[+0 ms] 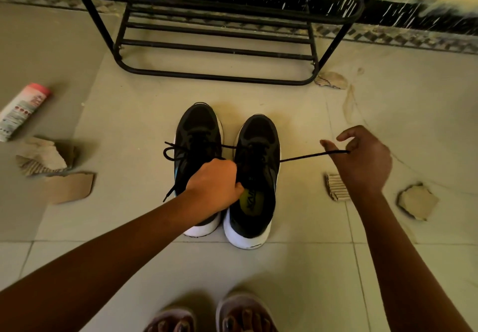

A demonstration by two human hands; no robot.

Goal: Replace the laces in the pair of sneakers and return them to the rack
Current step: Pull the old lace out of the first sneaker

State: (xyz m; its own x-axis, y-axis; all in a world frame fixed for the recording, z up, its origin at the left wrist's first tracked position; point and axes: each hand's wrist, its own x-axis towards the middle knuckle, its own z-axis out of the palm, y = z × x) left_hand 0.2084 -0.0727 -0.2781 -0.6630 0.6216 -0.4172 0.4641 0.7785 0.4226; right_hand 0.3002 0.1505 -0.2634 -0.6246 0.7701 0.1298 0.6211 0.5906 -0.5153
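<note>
At the centre of the frame, on the tiled floor [297, 267], the left-of-frame sneaker [199, 129] and the right-of-frame sneaker [261, 135] stood side by side, toes toward the black rack [214, 47] at the top. The left hand [214, 184] gripped the right-of-frame sneaker's inner collar, thumb inside its opening. The right hand [362, 161], at middle right, pinched a black lace [305, 157] drawn taut from that sneaker.

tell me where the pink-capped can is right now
In the head view the can lies on its side on the floor at the far left, just beyond the torn cardboard scraps and well left of the sneakers.
</note>
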